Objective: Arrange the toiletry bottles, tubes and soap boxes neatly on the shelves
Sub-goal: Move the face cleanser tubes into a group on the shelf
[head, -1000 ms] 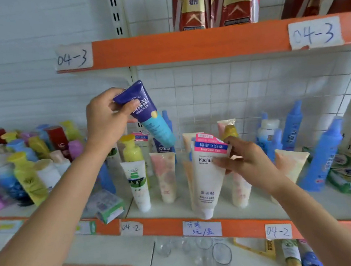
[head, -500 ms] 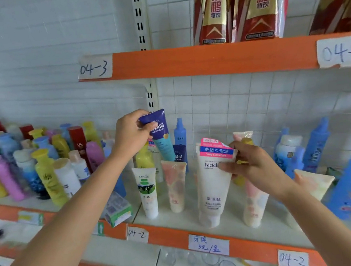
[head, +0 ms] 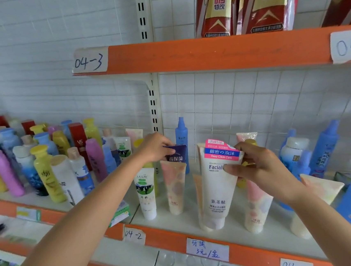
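Toppling is what I'd worry about: my left hand (head: 153,147) pinches the crimped end of the dark-blue plastic tube (head: 177,153), dropping it behind the peach-patterned tube (head: 175,188) standing just in front. My right hand (head: 257,168), fingers curled, grips the tall white facial-cleanser tube (head: 217,184) on the white, orange-edged shelf (head: 169,235). A careless nudge could knock over the close-packed neighbours.

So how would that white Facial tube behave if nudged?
The white Facial tube stands tall on a narrow cap, so it probably tips easily. Its flat crimped top suggests a soft, squeezable body. The right hand pinches it, likely steadying it.
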Demonstrator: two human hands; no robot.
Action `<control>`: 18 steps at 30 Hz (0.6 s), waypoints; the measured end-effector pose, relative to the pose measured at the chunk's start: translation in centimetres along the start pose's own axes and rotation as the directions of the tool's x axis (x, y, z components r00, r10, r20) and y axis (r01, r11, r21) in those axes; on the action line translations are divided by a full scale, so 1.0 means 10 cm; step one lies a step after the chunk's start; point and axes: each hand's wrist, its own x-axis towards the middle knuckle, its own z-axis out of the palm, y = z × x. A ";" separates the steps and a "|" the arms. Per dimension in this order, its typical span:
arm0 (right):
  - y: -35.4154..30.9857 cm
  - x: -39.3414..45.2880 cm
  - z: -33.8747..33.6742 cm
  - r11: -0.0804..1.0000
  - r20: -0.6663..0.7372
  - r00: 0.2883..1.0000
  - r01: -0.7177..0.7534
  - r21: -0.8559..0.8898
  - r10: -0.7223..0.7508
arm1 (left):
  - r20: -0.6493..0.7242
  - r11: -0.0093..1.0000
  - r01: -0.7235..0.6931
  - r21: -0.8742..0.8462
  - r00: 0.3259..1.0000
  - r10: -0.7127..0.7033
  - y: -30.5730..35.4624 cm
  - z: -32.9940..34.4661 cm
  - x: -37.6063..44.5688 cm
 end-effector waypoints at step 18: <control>-0.20 0.06 0.47 0.994 -0.120 0.993 0.006 -0.107 -0.019 | 0.164 0.985 -0.175 0.003 0.971 0.172 -0.30 -0.13 0.03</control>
